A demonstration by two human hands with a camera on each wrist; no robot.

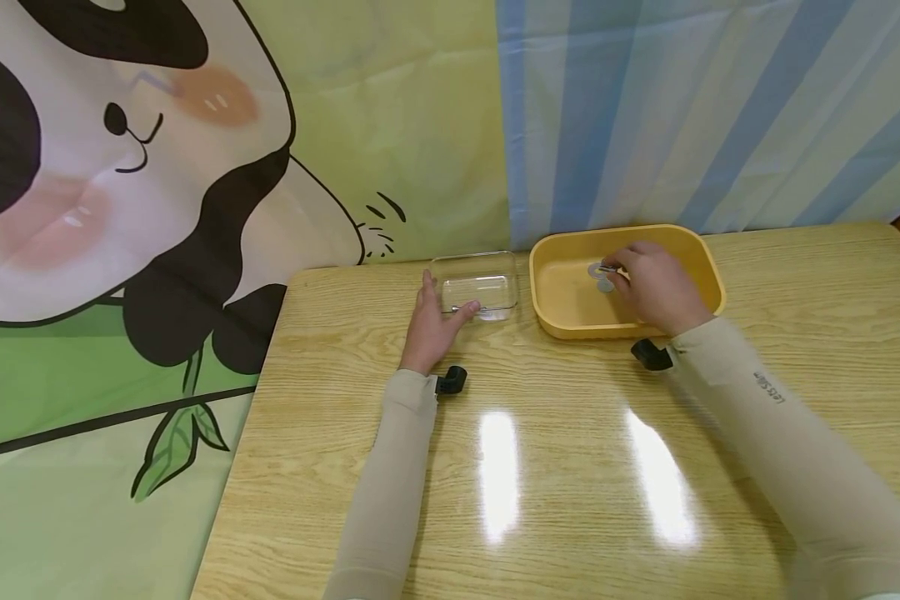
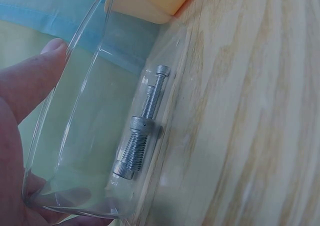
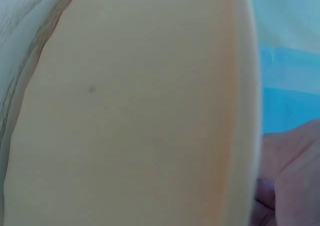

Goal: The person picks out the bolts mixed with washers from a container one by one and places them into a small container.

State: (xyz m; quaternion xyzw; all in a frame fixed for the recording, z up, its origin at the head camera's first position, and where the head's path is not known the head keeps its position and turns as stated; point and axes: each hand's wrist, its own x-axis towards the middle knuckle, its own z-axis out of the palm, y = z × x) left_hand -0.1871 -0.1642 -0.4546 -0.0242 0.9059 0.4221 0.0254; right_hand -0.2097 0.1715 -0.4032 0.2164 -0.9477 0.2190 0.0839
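Note:
My left hand point(image 1: 429, 332) grips a clear plastic box point(image 1: 513, 287) at its left and near sides, thumb at the rim. Several metal socket-head bolts point(image 2: 142, 127) lie inside the box, seen through its wall in the left wrist view. My right hand point(image 1: 663, 287) reaches into a yellow bin point(image 1: 555, 327) and pinches a small shiny metal piece point(image 1: 608, 268); its kind I cannot tell. Close by the fingertips shows a pale ring like a washer point(image 1: 594, 271), with a small round disc point(image 1: 605, 285) just below it. In the right wrist view, the bin's wall hides my fingertips.
Box and bin stand side by side at the back of the wooden table point(image 1: 555, 467), the bin to the right. Behind them hangs a printed cloth point(image 1: 420, 125) with a panda and blue stripes. Dark wrist cameras point(image 1: 452, 381) stick out from both sleeves.

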